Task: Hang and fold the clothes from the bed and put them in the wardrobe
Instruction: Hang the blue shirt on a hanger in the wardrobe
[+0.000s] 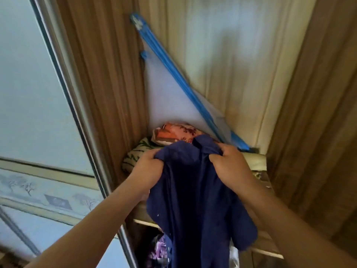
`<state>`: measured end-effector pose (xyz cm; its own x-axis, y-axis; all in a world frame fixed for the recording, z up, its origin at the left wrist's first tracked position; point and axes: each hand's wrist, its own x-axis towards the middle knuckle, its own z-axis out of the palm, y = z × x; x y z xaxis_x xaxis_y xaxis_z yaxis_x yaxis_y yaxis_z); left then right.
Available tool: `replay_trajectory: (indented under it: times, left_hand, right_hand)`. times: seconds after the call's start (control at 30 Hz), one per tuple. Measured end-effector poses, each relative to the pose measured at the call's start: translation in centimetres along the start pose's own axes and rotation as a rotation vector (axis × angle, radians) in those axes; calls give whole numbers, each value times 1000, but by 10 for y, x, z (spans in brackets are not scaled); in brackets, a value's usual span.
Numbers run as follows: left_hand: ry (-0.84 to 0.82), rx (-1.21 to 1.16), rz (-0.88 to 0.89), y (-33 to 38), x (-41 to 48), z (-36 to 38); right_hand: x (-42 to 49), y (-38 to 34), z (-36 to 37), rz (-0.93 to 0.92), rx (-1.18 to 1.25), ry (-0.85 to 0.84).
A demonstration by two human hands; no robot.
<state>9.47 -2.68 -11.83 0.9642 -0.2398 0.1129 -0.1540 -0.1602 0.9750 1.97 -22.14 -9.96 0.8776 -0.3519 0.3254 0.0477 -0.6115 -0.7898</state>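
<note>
Your forearms come in from the bottom corners, both raised toward the upper shelf of the wardrobe (108, 78). Wood-grain walls fill most of the view, with a pale sliding door (29, 93) on the left edge, framed in metal.

Next biggest: the dark blue garment (195, 200). It hangs down from your two hands in a loose bunch, lower part draping over the front edge of the shelf (264, 246) and past it. Top of the garment sits right at the shelf items, touching or just in front of them, hard to say which.

Behind it leans a white mesh panel with a blue frame (173, 97), tilted against the back corner.

Your left hand (148, 167) has its fingers curled tight into the garment's upper left edge, cloth bunched in the fist. Your right hand (228, 161) grips the upper right edge the same way, fingers folded over a wad of fabric. Hands are near each other, cloth between them.

On the shelf behind the hands: a cream-and-green patterned bundle (135, 157) at left, an orange floral bundle (173, 134) stacked on top of it.

Below the shelf, a bit of purple fabric (160, 250) shows, blurry.
</note>
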Motion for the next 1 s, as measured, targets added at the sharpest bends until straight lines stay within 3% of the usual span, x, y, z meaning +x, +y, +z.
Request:
replay_trajectory:
  times: [0.23, 0.4, 0.73, 1.0]
  left_hand:
    - [-51, -59, 111, 95, 68, 36]
    - [-31, 33, 210, 160, 116, 48]
    - [-16, 76, 232, 250, 209, 35]
    - [80, 78, 498, 319, 256, 14]
  right_hand:
    - [63, -27, -91, 40, -71, 174]
    - [111, -50, -144, 46, -217, 251]
    - [192, -87, -221, 46, -457, 388]
    - [252, -118, -271, -85, -546, 560]
